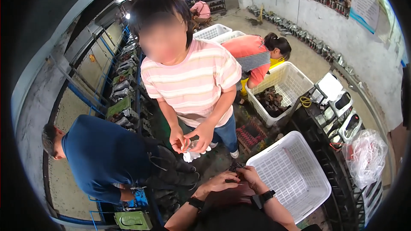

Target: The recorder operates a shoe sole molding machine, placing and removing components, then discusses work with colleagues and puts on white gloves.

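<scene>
Close to my body, my left hand and my right hand come together at a small dark piece. Its kind is too small to make out. My right fingers are closed on it, and the curled fingers of my left hand also seem to grip it. Each wrist wears a black band. A dark reddish-brown surface shows below my hands. Right of my right hand stands a white plastic crate, apart from it.
A person in a striped shirt faces me, holding something white. Left, a person in dark blue bends at a machine line. Another leans over a white crate holding dark pieces. A black rack and plastic bag stand right.
</scene>
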The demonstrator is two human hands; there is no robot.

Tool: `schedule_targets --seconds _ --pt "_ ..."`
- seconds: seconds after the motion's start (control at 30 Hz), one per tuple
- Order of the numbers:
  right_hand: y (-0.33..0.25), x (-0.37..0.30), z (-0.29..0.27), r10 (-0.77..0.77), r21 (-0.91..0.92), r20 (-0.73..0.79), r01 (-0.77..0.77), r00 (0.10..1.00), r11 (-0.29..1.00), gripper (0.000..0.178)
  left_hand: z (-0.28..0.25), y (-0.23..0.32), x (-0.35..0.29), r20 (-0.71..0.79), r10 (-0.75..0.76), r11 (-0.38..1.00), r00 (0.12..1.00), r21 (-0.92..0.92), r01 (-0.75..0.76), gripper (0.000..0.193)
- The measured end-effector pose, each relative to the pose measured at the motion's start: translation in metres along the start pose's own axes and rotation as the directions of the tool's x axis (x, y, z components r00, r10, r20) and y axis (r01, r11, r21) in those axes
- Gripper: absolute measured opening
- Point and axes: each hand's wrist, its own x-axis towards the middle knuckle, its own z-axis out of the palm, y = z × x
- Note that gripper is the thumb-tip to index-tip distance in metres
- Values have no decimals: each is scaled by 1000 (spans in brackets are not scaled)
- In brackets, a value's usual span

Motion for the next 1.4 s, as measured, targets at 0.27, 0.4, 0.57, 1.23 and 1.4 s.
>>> schedule_targets --seconds 0.27,0.4,0.57,1.23,1.4 --pt "7 -4 9 -10 63 -124 18 992 998 65 -4 -3 -8 66 -4 1000 998 11 3 40" --pt "11 -2 6 -11 40 -112 15 994 999 64 -5 5 -10 61 2 1000 998 -4 -2 40" --pt "-7 -21 15 0 30 -112 3 994 1000 55 -10 16 -11 79 -27 1000 996 -7 28 42" --pt "-16 -15 7 -55 7 -48 55 997 998 21 -24 33 -24 0 -105 853 994 -515 91 40" --pt "-27 -18 11 -53 29 -63 55 997 998 16 -32 32 -44 -64 -238 849 969 -499 175 34"
